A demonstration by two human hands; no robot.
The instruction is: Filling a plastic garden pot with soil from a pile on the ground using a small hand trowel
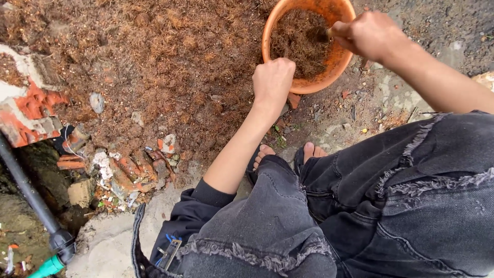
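One orange pot [329,72] of brown fibre is sitting on the ground; the left hand [272,82] is gripping its rim, the right hand [368,33] clenching one tool handle [323,34] inside. One fibre heap [154,62], brick rubble [128,172] and one black pipe [28,193] are lying left of it.

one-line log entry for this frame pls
left hand: grips rim of orange pot | right hand: holds small tool in brown fibre inside pot | surroundings: loose fibre pile, brick rubble

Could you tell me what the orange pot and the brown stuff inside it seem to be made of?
The orange pot looks like matte plastic, possibly terracotta: smooth, even rim, no glaze shine. The brown filling looks like dry coconut fibre or similar shredded husk: stringy, loose strands, matching the pile on the ground.
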